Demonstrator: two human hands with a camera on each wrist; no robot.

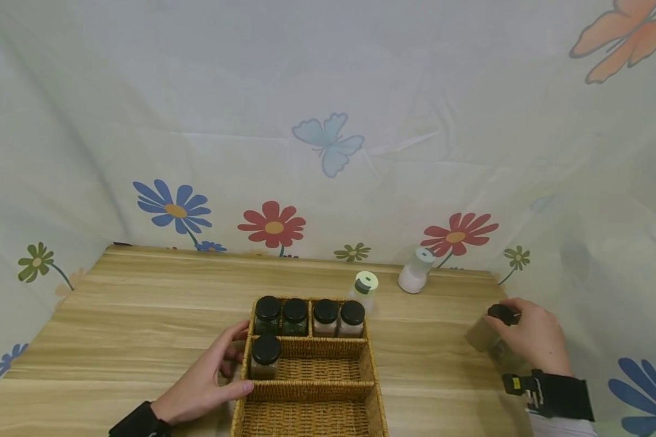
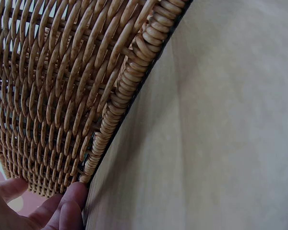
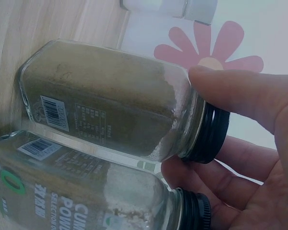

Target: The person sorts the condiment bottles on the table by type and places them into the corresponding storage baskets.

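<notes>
A wicker basket (image 1: 319,369) with compartments stands on the wooden table. My left hand (image 1: 210,376) holds its left side, thumb on the rim and fingers against the outer wall; the left wrist view shows fingertips (image 2: 74,196) low on the weave. At the table's right side my right hand (image 1: 538,337) grips a spice jar (image 3: 105,96) of brown powder around its neck and black lid. Close beside it stands a second jar (image 3: 72,191), labelled cumin powder, partly hidden by the hand in the head view. Whether the held jar touches the table I cannot tell.
Several black-lidded jars (image 1: 295,325) fill the basket's two back compartments. Another jar (image 1: 265,358) is at the left of the middle compartment. Behind the basket stand a pale-green-capped bottle (image 1: 363,291) and a white bottle (image 1: 413,276). A flowered curtain (image 1: 328,230) borders the table.
</notes>
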